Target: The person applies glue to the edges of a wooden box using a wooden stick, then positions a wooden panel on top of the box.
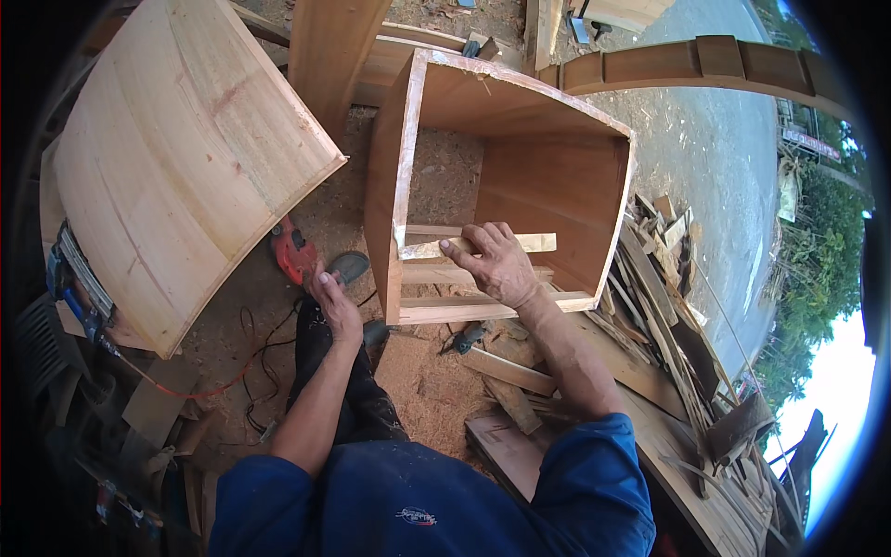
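Note:
A large open wooden box frame (511, 304) stands in front of me, with pale putty or glue smeared along its upper edges. My right hand (498, 264) grips a short, flat wood strip (537, 242) over the box's opening. The strip's left end meets the frame's left edge, and its right end sticks out past my fingers. My left hand (337, 303) is raised left of the box, fingers loosely apart and holding nothing. Just beyond its fingertips, lower down, lies a red power tool (292, 252), partly hidden by the curved panel.
A big curved wooden panel (188, 153) rises at left, a blue air tool (83, 313) with an orange hose beside it. Scrap wood (647, 278) is heaped at right. Cables and sawdust cover the ground near my feet; an arched wooden piece (647, 69) spans the upper right.

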`<state>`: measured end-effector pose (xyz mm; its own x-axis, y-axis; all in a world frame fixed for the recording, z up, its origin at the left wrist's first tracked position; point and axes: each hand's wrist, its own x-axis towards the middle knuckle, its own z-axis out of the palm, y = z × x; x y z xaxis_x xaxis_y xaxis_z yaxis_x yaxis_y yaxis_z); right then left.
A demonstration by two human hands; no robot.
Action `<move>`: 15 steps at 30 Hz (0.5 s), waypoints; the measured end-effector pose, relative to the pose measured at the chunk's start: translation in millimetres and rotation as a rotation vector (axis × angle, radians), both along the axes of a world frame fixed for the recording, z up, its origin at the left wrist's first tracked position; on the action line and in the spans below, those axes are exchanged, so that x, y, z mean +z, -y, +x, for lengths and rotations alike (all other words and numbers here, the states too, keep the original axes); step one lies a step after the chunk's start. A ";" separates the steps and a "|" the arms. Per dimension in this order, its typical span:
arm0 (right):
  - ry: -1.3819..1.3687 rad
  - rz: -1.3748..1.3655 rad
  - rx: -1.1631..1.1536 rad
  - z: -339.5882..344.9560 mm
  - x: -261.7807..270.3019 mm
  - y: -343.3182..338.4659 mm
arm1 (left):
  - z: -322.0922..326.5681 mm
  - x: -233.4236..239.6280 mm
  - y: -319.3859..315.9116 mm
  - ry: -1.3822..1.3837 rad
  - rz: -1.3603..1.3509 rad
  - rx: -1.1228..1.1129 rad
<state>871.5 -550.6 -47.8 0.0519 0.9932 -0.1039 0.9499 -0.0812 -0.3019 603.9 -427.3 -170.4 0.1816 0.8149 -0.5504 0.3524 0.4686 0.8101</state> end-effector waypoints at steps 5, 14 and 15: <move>-0.189 0.042 -0.138 18.8 24.3 -18.2 | 1.8 -0.7 1.4 -0.022 0.028 -0.065; -0.104 -0.018 -0.028 24.5 14.3 -44.4 | -21.8 -14.4 -1.1 -0.108 -0.050 -0.107; -0.111 0.003 -0.021 19.6 14.5 -42.3 | -25.9 -16.8 -1.7 -0.108 -0.055 -0.102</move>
<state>891.1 -508.3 -33.3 0.0609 0.9924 -0.1068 0.9087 -0.0994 -0.4054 578.0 -425.7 -187.2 0.1994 0.7634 -0.6144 0.4841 0.4684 0.7391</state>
